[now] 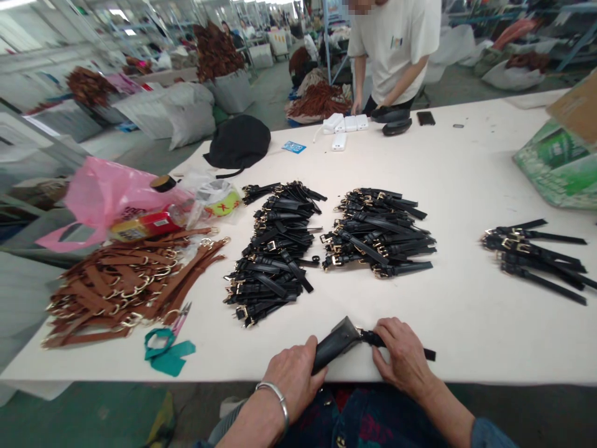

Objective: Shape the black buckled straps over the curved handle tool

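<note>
My left hand [296,368], with a silver bangle at the wrist, is wrapped round the handle of a black tool with a blocky, slanted head [339,341]. The tool's head comes close to the buckle end of a short black strap [372,338] near the front edge of the table; whether they touch I cannot tell. My right hand [402,353] has its fingers closed over that strap, whose tail sticks out past the palm. Beyond my hands lie two heaps of black buckled straps, a left heap [275,249] and a right heap [377,230].
Brown straps with metal rings [116,280] cover the table's left, near scissors [181,318] with teal cloth and a pink bag [107,193]. A few black straps [536,255] lie at right, below a green carton [555,155]. A co-worker [396,50] stands across the table.
</note>
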The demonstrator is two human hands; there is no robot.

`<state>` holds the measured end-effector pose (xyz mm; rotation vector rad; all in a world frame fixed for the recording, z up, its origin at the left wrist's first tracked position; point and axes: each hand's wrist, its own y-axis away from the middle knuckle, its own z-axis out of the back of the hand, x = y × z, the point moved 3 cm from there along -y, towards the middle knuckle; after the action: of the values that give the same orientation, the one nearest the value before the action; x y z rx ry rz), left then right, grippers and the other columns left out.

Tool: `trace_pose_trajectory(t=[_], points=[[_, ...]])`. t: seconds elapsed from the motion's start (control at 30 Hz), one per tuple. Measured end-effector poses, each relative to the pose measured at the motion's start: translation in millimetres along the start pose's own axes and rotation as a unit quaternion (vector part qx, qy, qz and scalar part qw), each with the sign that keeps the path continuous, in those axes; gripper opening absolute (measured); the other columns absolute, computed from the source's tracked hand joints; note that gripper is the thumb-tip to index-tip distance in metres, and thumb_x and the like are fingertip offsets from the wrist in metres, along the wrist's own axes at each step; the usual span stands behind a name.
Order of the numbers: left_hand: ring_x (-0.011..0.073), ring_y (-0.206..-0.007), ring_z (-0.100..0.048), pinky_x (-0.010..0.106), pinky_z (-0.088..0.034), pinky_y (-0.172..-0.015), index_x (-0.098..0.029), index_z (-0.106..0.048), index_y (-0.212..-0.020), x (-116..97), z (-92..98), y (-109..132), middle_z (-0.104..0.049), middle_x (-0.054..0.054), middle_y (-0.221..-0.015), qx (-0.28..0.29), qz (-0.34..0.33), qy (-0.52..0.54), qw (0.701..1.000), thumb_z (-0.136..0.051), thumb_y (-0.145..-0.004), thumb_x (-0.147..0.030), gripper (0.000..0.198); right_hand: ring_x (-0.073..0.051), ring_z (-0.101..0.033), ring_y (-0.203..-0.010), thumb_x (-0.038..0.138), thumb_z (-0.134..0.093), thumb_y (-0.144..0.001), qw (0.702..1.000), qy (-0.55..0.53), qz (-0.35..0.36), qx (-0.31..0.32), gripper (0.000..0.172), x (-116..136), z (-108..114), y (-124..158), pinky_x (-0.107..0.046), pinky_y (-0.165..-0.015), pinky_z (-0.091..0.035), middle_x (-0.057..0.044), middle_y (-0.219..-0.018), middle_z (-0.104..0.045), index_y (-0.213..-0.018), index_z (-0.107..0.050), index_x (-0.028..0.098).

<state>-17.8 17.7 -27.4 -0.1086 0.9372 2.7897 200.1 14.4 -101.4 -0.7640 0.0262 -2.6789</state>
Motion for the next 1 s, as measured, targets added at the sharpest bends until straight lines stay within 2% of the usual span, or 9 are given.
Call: trace_pose_trajectory(t=[0.37, 0.53, 0.67, 0.77, 0.87, 1.0], points=[[0.0267, -0.082, -0.059, 0.038, -0.046, -0.07, -0.02, -0.044, -0.106, -6.9, 1.7, -2.6, -0.064, 0.007, -0.088, -0.008, -0.019, -0.018, 1.0, -0.042, -0.078, -0.038, 0.033, -0.024, -0.043, -0.087, 0.011, -0.047, -0.065, 0.999, 0.002, -0.038, -0.004, 0.023, 5.7, -9.0, -4.1, -0.041, -0.08, -0.038, -0.008, -0.09, -0.05, -0.087, -0.052, 0.016], [0.0262, -0.081, -0.059, 0.037, -0.045, -0.068, -0.021, -0.045, -0.102, -6.6, 3.1, -2.6, -0.063, 0.007, -0.088, 0.006, -0.012, -0.012, 1.0, -0.041, -0.078, -0.039, 0.03, -0.023, -0.044, -0.09, 0.01, -0.047, -0.061, 0.998, -0.048, -0.027, -0.025, 0.028, -1.2, -5.4, -0.3, -0.04, -0.083, -0.039, -0.008, -0.093, -0.048, -0.088, -0.05, 0.016], [0.0253, -0.083, -0.058, 0.035, -0.044, -0.07, -0.021, -0.045, -0.101, -7.8, 4.7, -2.0, -0.063, 0.007, -0.089, 0.016, -0.002, -0.012, 1.0, -0.04, -0.079, -0.04, 0.03, -0.024, -0.044, -0.096, 0.008, -0.046, -0.059, 0.995, -0.081, -0.022, -0.05, 0.026, -11.6, 0.5, 4.9, -0.041, -0.085, -0.04, -0.01, -0.098, -0.048, -0.083, -0.048, 0.016], [0.0244, -0.084, -0.058, 0.033, -0.043, -0.07, -0.021, -0.044, -0.102, -8.4, 5.4, -1.8, -0.062, 0.007, -0.09, 0.016, -0.002, -0.011, 1.0, -0.04, -0.079, -0.039, 0.03, -0.025, -0.043, -0.101, 0.01, -0.047, -0.063, 0.995, -0.092, 0.007, -0.036, 0.035, -13.8, 4.0, 6.6, -0.042, -0.087, -0.039, -0.012, -0.106, -0.047, -0.098, -0.05, 0.015], [0.0246, -0.084, -0.058, 0.034, -0.043, -0.07, -0.021, -0.044, -0.103, -8.4, 5.6, -2.3, -0.062, 0.007, -0.09, 0.018, -0.005, -0.012, 1.0, -0.04, -0.079, -0.039, 0.03, -0.026, -0.045, -0.101, 0.019, -0.052, -0.072, 0.996, -0.071, 0.061, -0.002, 0.046, -9.5, 3.2, 5.3, -0.043, -0.084, -0.039, -0.011, -0.109, -0.049, -0.117, -0.045, 0.02], [0.0236, -0.086, -0.057, 0.033, -0.042, -0.072, -0.022, -0.044, -0.102, -8.1, 5.7, -3.2, -0.062, 0.007, -0.091, 0.025, -0.002, -0.017, 1.0, -0.039, -0.08, -0.039, 0.029, -0.023, -0.05, -0.091, 0.023, -0.053, -0.078, 0.996, -0.067, 0.059, -0.011, 0.034, -9.9, -1.7, 1.4, -0.041, -0.077, -0.041, -0.009, -0.098, -0.055, -0.113, -0.051, 0.024]])
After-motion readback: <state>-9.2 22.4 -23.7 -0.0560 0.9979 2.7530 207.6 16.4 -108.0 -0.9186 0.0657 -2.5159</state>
